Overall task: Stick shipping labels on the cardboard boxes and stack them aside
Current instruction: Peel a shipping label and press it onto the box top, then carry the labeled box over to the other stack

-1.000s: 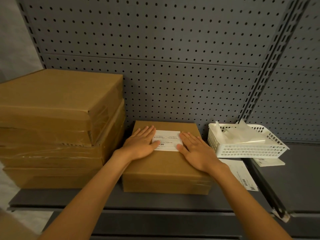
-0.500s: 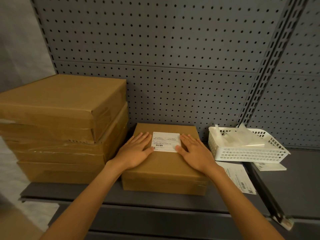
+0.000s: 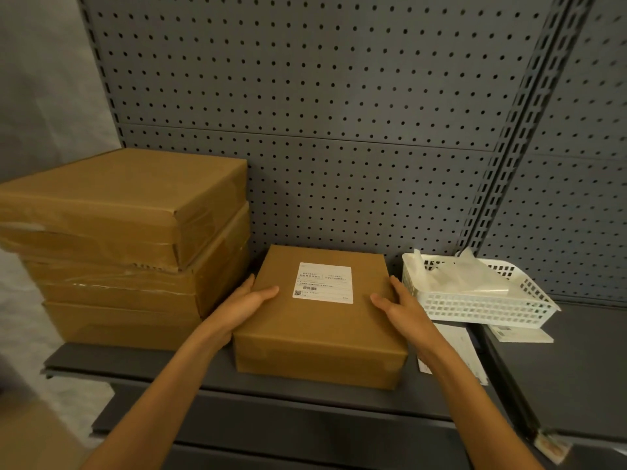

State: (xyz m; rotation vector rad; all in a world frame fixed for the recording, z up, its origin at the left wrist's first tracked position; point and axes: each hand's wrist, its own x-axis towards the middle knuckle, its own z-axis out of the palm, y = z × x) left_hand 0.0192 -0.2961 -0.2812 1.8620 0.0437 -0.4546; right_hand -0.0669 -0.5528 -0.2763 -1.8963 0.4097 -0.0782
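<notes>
A stack of three cardboard boxes (image 3: pixel 129 245) is standing just left of the left hand (image 3: pixel 241 305), while the labelled cardboard box (image 3: pixel 322 320) is sitting between both hands, the right hand (image 3: pixel 405 308) mirroring it, thumbs on top, fingers gripping the sides, apparently readying a lift, the shipping label (image 3: pixel 323 282) lying flat.

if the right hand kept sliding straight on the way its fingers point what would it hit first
Probably the pegboard back wall: the right hand lies along the labelled box side, fingers pointing back; the white basket looks just beside that line.
</notes>
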